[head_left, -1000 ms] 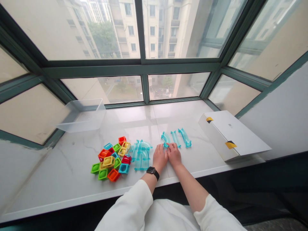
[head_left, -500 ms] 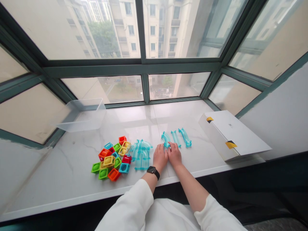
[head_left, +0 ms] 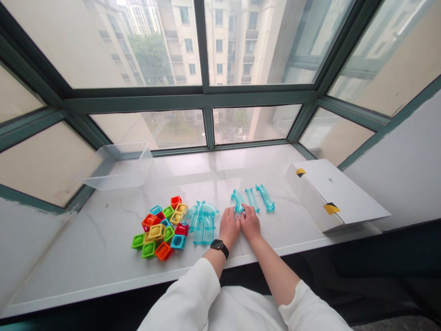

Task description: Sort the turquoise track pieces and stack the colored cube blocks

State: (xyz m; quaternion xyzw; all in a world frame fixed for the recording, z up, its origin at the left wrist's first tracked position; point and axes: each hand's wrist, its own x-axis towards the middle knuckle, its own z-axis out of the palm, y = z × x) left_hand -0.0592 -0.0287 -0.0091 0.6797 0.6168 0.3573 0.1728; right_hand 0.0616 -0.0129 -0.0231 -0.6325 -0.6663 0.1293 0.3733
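Observation:
My left hand and my right hand rest side by side on the white marble sill, fingers curled at the near end of a curved clear-blue track piece. Whether they grip it or only touch it is unclear. Two straighter clear-blue track pieces lie just right of it. A black watch is on my left wrist. Left of my hands lies a pile of clear-blue curved tracks, and beyond it a heap of coloured square blocks.
A clear plastic tub stands at the back left of the sill against the window frame. A flat white cardboard box with yellow-black tape lies at the right. Windows surround the sill; its front edge runs just below my wrists.
Almost nothing differs; my hands have stayed at the near end of the curved track piece, with only a slight shift of the fingers and view.

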